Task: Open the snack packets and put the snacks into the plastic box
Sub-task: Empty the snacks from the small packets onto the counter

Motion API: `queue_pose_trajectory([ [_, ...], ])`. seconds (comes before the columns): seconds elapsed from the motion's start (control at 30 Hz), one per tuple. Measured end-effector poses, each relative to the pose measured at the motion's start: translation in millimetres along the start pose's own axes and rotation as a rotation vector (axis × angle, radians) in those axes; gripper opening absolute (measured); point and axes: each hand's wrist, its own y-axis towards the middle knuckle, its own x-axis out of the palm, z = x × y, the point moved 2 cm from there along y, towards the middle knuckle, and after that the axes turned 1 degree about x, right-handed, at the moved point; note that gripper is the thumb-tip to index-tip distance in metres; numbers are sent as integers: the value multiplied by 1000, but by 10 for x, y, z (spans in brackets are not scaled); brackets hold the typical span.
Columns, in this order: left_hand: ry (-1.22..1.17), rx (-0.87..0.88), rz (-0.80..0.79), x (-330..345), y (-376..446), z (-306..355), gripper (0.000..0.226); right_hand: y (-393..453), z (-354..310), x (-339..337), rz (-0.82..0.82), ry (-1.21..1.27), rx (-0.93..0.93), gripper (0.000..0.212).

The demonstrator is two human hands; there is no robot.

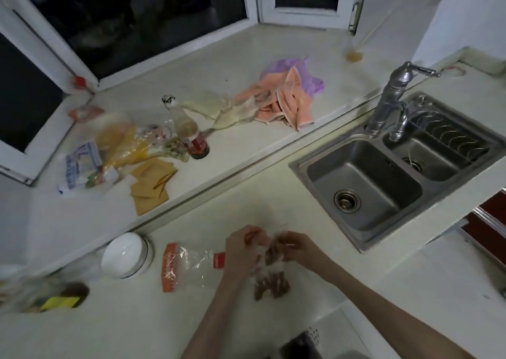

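Note:
A clear snack packet (pixel 269 252) with brown snack pieces inside is held up over the counter between both hands. My left hand (pixel 241 252) pinches its left top edge, and my right hand (pixel 297 246) pinches the right top edge. Below the packet lies a heap of brown snacks (pixel 271 284), seemingly inside a clear plastic box whose walls are hard to make out. An emptied clear packet with an orange header (pixel 189 265) lies flat to the left.
A white bowl-like container (pixel 126 254) stands at the left. The raised ledge behind holds a glass bottle (pixel 189 134), yellow bags (pixel 120 142), brown sheets (pixel 150 186) and pink cloths (pixel 279 101). A steel double sink (pixel 364 183) with a tap (pixel 394 101) sits to the right.

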Motion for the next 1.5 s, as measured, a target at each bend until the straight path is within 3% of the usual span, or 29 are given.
queue_pose_trajectory([
  [0.1, -89, -146, 24, 136, -76, -289, 27, 36, 311, 12, -2, -60, 122, 9],
  [0.2, -110, -242, 46, 203, -142, -590, 25, 114, 538, -85, 123, -23, 257, 7],
  [0.3, -57, -276, 36, 206, -182, -834, 37, 259, 671, -236, 250, 30, 374, 12],
  [0.43, 45, -311, 7, 236, -180, -1057, 31, 423, 701, -347, 204, 57, 430, 15],
  [0.6, 154, -306, -39, 404, -126, -1179, 34, 370, 915, -374, 187, -300, 603, 26],
  [0.73, 211, -337, -91, 547, -65, -1240, 44, 252, 1030, -237, 205, -546, 413, 27],
  [0.87, 249, -357, -119, 649, -2, -1276, 49, 323, 1022, -11, -63, -525, 224, 37],
  [1.0, 354, -380, -107, 678, 22, -1263, 35, 417, 1010, 142, -148, -485, 275, 48],
  [1.1, 519, -365, -114, 644, 25, -1242, 22, 416, 999, 215, -181, -517, 275, 39],
  [1.2, 607, -293, -135, 610, 41, -1206, 16, 403, 960, 288, -143, -593, 203, 22],
  [1.5, 667, 141, -283, 499, 58, -1002, 23, 146, 684, 257, 56, -571, 108, 16],
])
